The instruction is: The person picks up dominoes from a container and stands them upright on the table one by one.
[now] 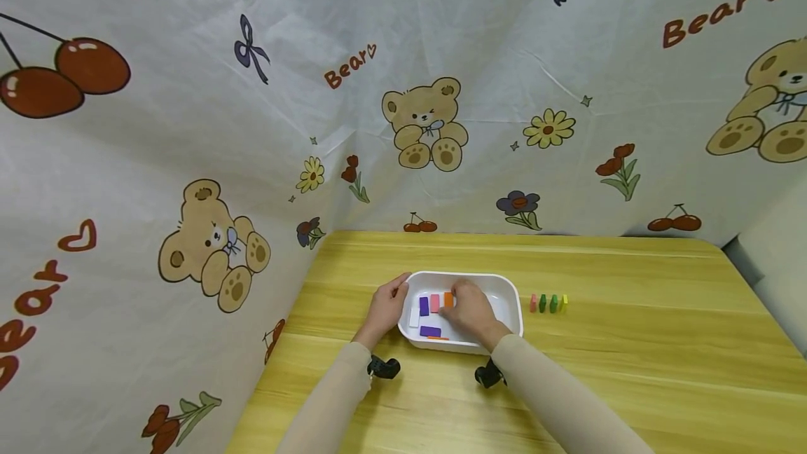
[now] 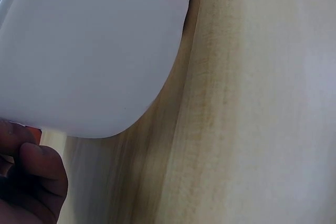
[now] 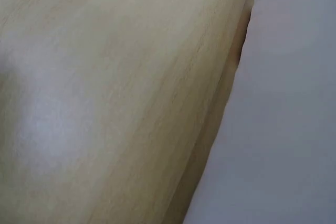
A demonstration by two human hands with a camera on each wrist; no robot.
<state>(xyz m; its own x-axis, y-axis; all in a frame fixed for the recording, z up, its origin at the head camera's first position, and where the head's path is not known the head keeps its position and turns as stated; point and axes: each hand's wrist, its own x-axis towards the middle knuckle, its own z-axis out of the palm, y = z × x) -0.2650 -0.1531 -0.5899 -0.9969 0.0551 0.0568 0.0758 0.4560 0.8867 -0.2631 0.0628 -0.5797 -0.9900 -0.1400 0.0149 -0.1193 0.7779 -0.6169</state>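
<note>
A white plastic tray [image 1: 459,347] stands on the wooden table, with small coloured blocks in its left half. My left hand [image 1: 386,307] holds the tray's left end, thumb at the rim; in the left wrist view its curled fingers [image 2: 44,163] show beside the tray's corner. My right hand [image 1: 471,310] reaches into the tray, fingers bent down among the blocks. Near its fingertips are an orange block [image 1: 448,299] and a pink block [image 1: 435,303]. Purple blocks [image 1: 424,306] and a white block [image 1: 414,317] lie further left. Whatever the right fingertips touch is hidden beneath the hand.
Right of the tray, a short row of small blocks stands on the table [image 1: 630,370]: pink [image 1: 533,303], two green [image 1: 543,303] and yellow [image 1: 564,303]. A bear-printed cloth [image 1: 492,40] hangs behind and to the left.
</note>
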